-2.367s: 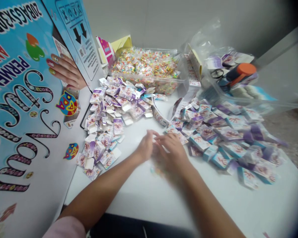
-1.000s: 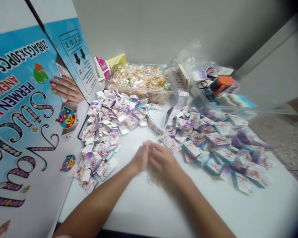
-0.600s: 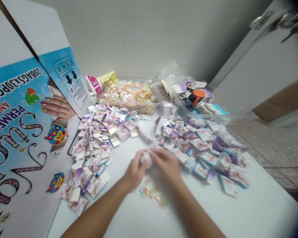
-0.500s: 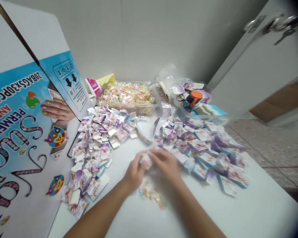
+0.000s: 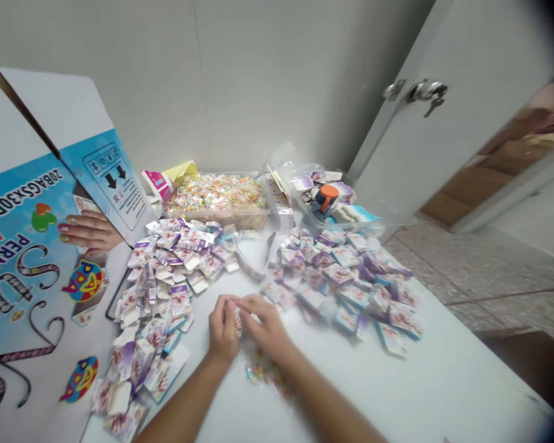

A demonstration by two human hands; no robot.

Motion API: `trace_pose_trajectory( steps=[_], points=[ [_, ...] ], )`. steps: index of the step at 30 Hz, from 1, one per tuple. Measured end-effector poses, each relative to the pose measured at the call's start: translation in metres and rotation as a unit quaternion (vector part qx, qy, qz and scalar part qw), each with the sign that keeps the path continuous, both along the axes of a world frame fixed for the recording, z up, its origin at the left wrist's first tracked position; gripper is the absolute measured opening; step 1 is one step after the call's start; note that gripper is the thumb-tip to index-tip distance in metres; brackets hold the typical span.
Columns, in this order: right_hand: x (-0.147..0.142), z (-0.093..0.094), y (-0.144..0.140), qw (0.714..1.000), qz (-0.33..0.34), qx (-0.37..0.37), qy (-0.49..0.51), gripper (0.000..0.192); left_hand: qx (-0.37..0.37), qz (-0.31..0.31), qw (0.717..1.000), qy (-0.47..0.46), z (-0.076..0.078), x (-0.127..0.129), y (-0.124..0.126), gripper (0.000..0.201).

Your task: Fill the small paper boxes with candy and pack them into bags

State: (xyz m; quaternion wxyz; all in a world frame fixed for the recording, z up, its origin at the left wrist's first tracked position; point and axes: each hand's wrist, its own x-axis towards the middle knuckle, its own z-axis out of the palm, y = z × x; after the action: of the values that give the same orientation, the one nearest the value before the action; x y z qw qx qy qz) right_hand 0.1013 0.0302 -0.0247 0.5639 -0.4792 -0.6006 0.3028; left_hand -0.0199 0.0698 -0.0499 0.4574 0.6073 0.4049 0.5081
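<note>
My left hand (image 5: 222, 329) is closed around a small printed box (image 5: 238, 322), mostly hidden behind the fingers. My right hand (image 5: 265, 326) meets it from the other side, its fingers pinched together at the top of the box. Just below the hands, small colourful wrapped candies (image 5: 258, 373) lie on the white table (image 5: 351, 394), partly behind my right wrist. To the left is a heap of small boxes (image 5: 180, 301), several with open ends. Another heap of boxes (image 5: 346, 274) spreads out on the right.
A clear tub (image 5: 247, 216) full of small wrapped pieces stands at the back. Beside it a second clear container (image 5: 351, 224) holds an orange-topped item and packets. A large printed carton (image 5: 32, 246) rises on the left. The door (image 5: 397, 147) with keys is at right.
The whole view has shifted, so everything sits further left and lower. My hands remain together around the small box, with the right fingers now drawn to its top.
</note>
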Motion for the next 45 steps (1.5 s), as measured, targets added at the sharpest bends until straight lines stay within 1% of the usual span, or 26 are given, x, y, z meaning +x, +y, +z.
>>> trace_pose_trajectory(
  steps=[4,6,8,10,13,15,17,19,20,23,26,28,30,34,37,40,42,45],
  points=[
    [0.001,-0.002,0.002,0.998,-0.063,0.009,0.024,0.023,-0.018,-0.033,0.999,-0.039,-0.001,0.002,0.003,0.050],
    [0.007,0.003,0.002,0.993,-0.112,0.022,0.032,0.020,-0.034,-0.050,0.996,-0.059,-0.002,0.004,0.003,0.055],
    [0.019,0.013,0.004,0.981,-0.183,0.040,0.044,0.020,-0.033,-0.048,0.996,-0.066,-0.002,0.004,0.003,0.059],
    [0.039,0.024,0.005,0.960,-0.266,0.053,0.065,0.024,-0.021,-0.038,0.997,-0.061,-0.002,0.005,0.004,0.060],
    [0.074,0.037,0.004,0.919,-0.377,0.051,0.107,0.034,-0.026,-0.032,0.998,-0.042,0.000,0.007,0.008,0.061],
    [0.093,0.039,0.001,0.896,-0.424,0.042,0.127,0.041,-0.039,-0.035,0.998,-0.029,0.001,0.008,0.010,0.062],
    [0.100,0.037,-0.005,0.882,-0.450,0.033,0.134,0.043,-0.047,-0.038,0.998,-0.018,0.001,0.009,0.011,0.061],
    [0.093,0.030,-0.014,0.881,-0.456,0.026,0.124,0.040,-0.051,-0.041,0.998,-0.011,-0.001,0.009,0.012,0.059],
    [0.086,0.026,-0.019,0.886,-0.448,0.024,0.112,0.037,-0.052,-0.043,0.998,-0.008,-0.002,0.009,0.012,0.058],
    [0.056,0.017,-0.032,0.922,-0.382,0.020,0.056,0.028,-0.056,-0.051,0.997,0.005,-0.006,0.009,0.012,0.056],
    [0.033,0.011,-0.040,0.953,-0.303,0.023,-0.007,0.028,-0.062,-0.061,0.996,0.017,-0.008,0.010,0.012,0.057],
    [0.026,0.008,-0.043,0.962,-0.268,0.025,-0.039,0.028,-0.059,-0.073,0.995,0.034,-0.008,0.011,0.011,0.057],
    [0.023,0.004,-0.045,0.966,-0.252,0.024,-0.061,0.027,-0.056,-0.067,0.995,0.046,-0.007,0.011,0.011,0.055],
    [0.025,-0.003,-0.058,0.963,-0.255,0.011,-0.092,0.025,-0.059,-0.047,0.995,0.065,-0.011,0.011,0.012,0.053],
    [0.034,-0.009,-0.081,0.960,-0.254,-0.002,-0.117,0.024,-0.057,-0.038,0.994,0.085,-0.014,0.011,0.013,0.049],
    [0.053,-0.019,-0.113,0.956,-0.254,-0.016,-0.148,0.021,-0.054,-0.030,0.993,0.105,-0.015,0.011,0.012,0.047],
    [0.071,-0.029,-0.135,0.939,-0.256,-0.032,-0.225,0.022,-0.050,-0.024,0.992,0.117,-0.014,0.012,0.012,0.045],
    [0.096,-0.044,-0.158,0.919,-0.272,-0.054,-0.281,0.024,-0.040,-0.018,0.990,0.134,-0.013,0.012,0.012,0.042]
  ],
)
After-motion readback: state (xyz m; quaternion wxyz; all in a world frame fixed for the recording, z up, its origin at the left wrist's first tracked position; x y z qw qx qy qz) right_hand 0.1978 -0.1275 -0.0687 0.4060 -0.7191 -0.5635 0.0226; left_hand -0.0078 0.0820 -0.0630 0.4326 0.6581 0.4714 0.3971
